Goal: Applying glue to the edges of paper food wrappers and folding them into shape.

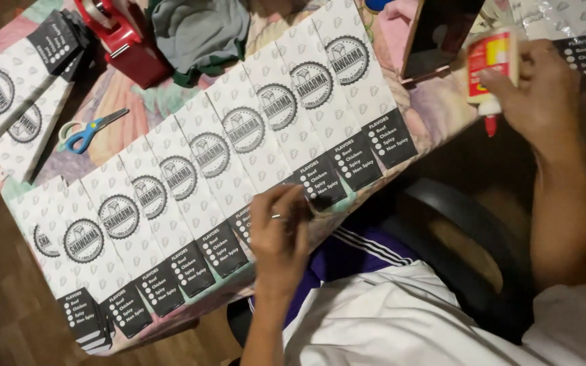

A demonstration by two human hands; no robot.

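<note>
A row of white printed paper sleeves, each with a round dark emblem and a black panel at the lower end, is laid overlapping in a diagonal line across the table, which is covered by a cloth with a faded coloured pattern. The left hand is set at the near table edge, over the black end panel of one sleeve about the middle of the row; the fingers are curled and pinched together, and a ring is seen on one of them. Whether the sleeve edge is actually gripped cannot be told, since the fingertips are blurred. The right hand is raised beyond the right end of the row, closed around a white glue bottle with a red label; the bottle is held tipped with its red nozzle pointing downward, clear of the table. A second small stack of sleeves is seen at the far left corner, apart from the row. Blue-handled scissors lie on the cloth between that stack and the row. A red tape dispenser and a crumpled grey-green cloth are noted at the far edge. A black chair is visible below the right forearm.
</note>
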